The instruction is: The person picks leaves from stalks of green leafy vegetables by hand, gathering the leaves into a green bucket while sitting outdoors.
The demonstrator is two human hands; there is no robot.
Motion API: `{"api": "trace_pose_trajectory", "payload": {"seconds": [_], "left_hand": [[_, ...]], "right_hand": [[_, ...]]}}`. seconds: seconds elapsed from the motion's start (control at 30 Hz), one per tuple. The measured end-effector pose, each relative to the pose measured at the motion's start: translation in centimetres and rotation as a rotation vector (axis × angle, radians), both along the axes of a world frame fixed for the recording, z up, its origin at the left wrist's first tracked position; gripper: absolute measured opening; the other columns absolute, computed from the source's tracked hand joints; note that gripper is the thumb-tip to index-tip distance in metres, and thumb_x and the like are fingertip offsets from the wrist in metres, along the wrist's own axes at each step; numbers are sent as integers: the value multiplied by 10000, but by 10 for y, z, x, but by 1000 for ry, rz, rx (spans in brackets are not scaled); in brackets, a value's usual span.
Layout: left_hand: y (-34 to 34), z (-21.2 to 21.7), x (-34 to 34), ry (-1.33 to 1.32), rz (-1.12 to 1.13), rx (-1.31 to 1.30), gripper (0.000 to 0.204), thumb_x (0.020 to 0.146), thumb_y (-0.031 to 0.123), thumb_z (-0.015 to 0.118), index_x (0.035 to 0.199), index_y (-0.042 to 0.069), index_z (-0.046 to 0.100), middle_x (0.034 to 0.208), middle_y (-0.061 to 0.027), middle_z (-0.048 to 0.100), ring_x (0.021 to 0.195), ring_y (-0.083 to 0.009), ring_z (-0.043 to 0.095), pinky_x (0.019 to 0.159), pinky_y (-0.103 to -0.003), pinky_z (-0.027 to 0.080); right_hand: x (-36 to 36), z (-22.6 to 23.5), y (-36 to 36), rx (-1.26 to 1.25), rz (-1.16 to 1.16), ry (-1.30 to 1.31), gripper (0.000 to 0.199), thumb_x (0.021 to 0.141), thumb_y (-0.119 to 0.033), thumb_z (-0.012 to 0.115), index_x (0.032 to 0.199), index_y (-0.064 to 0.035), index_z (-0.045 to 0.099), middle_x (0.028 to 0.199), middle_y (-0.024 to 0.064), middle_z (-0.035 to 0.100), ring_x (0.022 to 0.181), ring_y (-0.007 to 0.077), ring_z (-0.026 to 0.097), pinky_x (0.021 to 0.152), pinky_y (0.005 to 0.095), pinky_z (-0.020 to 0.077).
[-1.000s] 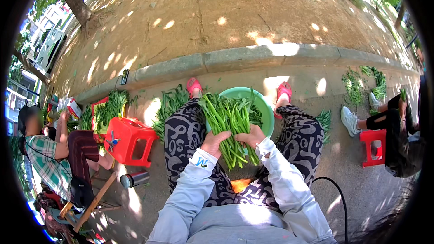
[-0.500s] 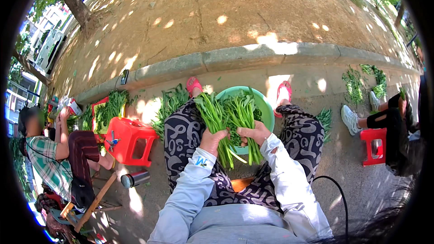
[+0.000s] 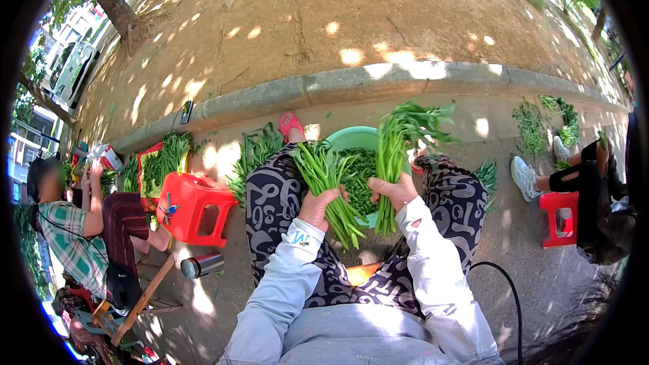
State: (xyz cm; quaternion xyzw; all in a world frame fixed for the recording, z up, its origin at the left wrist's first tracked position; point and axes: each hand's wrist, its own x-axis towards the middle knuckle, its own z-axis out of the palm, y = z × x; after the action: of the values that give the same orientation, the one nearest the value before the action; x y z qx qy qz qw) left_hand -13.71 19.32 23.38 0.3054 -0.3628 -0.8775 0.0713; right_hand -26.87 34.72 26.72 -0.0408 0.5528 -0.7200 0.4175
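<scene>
My left hand [image 3: 319, 208] is wrapped round a bunch of leafy green stems [image 3: 323, 170], tilted with its cut ends toward me. My right hand [image 3: 394, 192] grips a second bunch of leafy green stems [image 3: 392, 149], its leaves hanging over to the right at the top. The two bunches are apart. Both are held over a light green basin [image 3: 351, 136] between my knees. Loose chopped greens [image 3: 360, 179] lie in the basin and show between the bunches.
A red plastic stool [image 3: 193, 206] with scissors on it stands left, beside a metal flask [image 3: 201, 265] on the ground. More greens [image 3: 255, 159] lie by my left foot. One person [image 3: 84, 230] sits at left, another [image 3: 595, 182] at right near a red stool [image 3: 560, 220]. A kerb [image 3: 270, 98] runs ahead.
My right hand has moved slightly right with its bunch, which now stands more upright and away from the left one. More of the basin's contents shows. My left hand has hardly moved.
</scene>
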Motion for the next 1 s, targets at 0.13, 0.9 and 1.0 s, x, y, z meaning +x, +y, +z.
{"api": "trace_pose_trajectory", "payload": {"seconds": [0.13,0.9,1.0], "left_hand": [[7,12,-5,9,14,-50,332,781,50,604,1102,17,528,999,-69,600,891,-192,585,794,-335,483],[0,-3,0,-118,97,-97,324,748,27,636,1060,20,549,923,-64,603,816,-185,580,743,-324,480],[6,5,-2,-89,24,-60,360,749,32,644,1092,24,533,950,-60,595,833,-186,575,750,-330,479]], "right_hand": [[21,-18,-13,6,86,64,278,692,-3,721,952,14,622,805,38,636,639,99,563,543,228,446],[-15,9,5,-122,-525,-14,186,770,-6,650,920,-17,540,745,48,576,517,136,555,433,239,457],[-14,-1,9,-100,-218,150,189,773,-16,648,924,-21,534,700,33,555,489,134,517,426,251,411]]}}
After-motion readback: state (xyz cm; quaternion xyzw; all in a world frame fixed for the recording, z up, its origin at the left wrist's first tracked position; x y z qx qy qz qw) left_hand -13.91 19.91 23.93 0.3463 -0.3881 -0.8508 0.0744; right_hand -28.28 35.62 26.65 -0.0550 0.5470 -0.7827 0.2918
